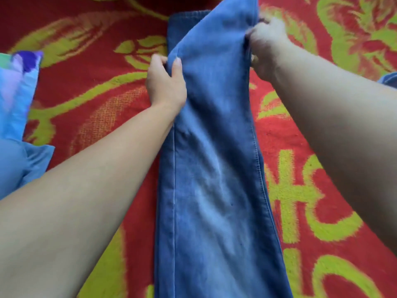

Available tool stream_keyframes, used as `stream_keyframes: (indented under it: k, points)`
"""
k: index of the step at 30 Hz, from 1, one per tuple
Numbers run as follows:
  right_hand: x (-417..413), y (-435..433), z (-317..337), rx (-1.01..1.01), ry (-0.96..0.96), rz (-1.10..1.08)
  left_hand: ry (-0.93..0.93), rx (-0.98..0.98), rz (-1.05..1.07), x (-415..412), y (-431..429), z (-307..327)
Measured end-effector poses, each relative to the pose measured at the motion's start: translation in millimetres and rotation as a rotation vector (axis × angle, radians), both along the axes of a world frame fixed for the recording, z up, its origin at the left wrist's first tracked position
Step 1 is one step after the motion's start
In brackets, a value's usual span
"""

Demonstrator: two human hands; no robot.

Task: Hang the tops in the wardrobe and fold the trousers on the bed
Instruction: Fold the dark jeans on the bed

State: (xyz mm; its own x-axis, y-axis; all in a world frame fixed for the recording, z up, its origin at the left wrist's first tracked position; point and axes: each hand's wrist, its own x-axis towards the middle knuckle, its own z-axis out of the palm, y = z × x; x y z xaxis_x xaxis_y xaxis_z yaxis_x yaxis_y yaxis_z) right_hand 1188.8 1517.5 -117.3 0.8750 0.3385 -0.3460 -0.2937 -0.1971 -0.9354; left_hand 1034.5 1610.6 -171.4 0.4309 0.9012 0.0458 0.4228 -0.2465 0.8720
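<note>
Though partly aloft — jeans (214,168) near-to-far

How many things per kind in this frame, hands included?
Blue denim trousers: 1
Bare hands: 2, left hand and right hand, both gripping the trousers
Red and yellow-green patterned blanket: 1
Light blue pillow: 1
Blue fabric at right edge, kind unclear: 1
Total: 6

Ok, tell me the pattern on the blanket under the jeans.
The blanket is red with yellow-green leaf and flower shapes; head view.
</note>
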Motion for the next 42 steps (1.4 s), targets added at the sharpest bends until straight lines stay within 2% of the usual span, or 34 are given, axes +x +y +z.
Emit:
stream_keyframes:
  k: [2,4,6,8,10,13,16,19,23,24,26,29,31,32,34,36,37,39,40,42]
  points:
    - [-6.2,-4.7,-19.0,-0.122,0.169,0.099,0.317,-0.075,-0.008,-6.3,15.6,-18.5]
    - [-9.7,-10.1,-35.1,-0.165,0.255,0.188,0.637,-0.041,-0.052,-19.5,29.9,-33.4]
    - [-6.2,-11.1,-44.7,-0.142,0.258,0.207,0.751,-0.012,-0.2,-30.6,38.8,-46.2]
    - [3.1,-7.3,-49.9,-0.077,0.209,0.141,0.779,0.0,-0.307,-36.5,40.9,-61.2]
    - [15.5,1.1,-52.7,0.016,0.166,0.067,0.796,0.031,-0.315,-36.9,39.5,-73.2]
    - [26.9,17.6,-46.0,0.135,0.281,0.201,0.83,0.02,-0.34,-34.4,41.5,-77.7]
    - [30.8,38.0,-42.1,0.044,0.319,0.385,0.844,-0.046,-0.391,-34.1,48.9,-76.7]
    - [31.1,63.3,-36.0,0.023,0.311,0.39,0.854,-0.067,-0.398,-33.0,50.1,-74.2]
    - [41.2,81.7,-29.3,0.24,0.353,0.349,0.868,-0.084,-0.375,-31.0,48.7,-72.2]
    - [43.1,86.0,-31.1,0.236,0.348,0.348,0.873,-0.075,-0.363,-30.6,47.7,-72.5]
    - [43.5,95.0,-42.0,0.066,0.264,0.31,0.88,-0.06,-0.346,-29.5,46.7,-72.7]
    - [45.8,98.4,-64.4,-0.305,-0.013,0.275,0.882,-0.086,-0.367,-28.2,48.5,-74.4]
    - [48.0,91.6,-70.4,-0.443,-0.2,0.195,0.888,-0.096,-0.379,-28.7,50.3,-75.6]
    - [45.9,84.9,-70.5,-0.506,-0.342,0.156,0.89,-0.095,-0.38,-29.0,50.9,-75.9]
    - [31.4,64.9,-70.4,-0.664,-0.747,0.158,0.89,-0.098,-0.387,-29.3,51.2,-75.7]
    - [13.2,48.3,-77.0,-0.772,-1.059,0.288,0.89,-0.097,-0.388,-28.1,50.8,-75.3]
    - [6.8,43.3,-82.8,-0.839,-1.1,0.448,0.893,-0.093,-0.383,-28.1,50.9,-75.1]
    - [4.7,39.5,-96.1,-0.996,-0.986,0.761,0.895,-0.085,-0.372,-28.2,50.7,-75.1]
    - [7.9,40.1,-102.4,-1.041,-0.902,0.823,0.892,-0.08,-0.368,-28.3,50.1,-76.1]
    - [12.4,42.6,-111.9,-1.069,-0.869,0.814,0.889,-0.062,-0.36,-28.0,49.9,-78.5]
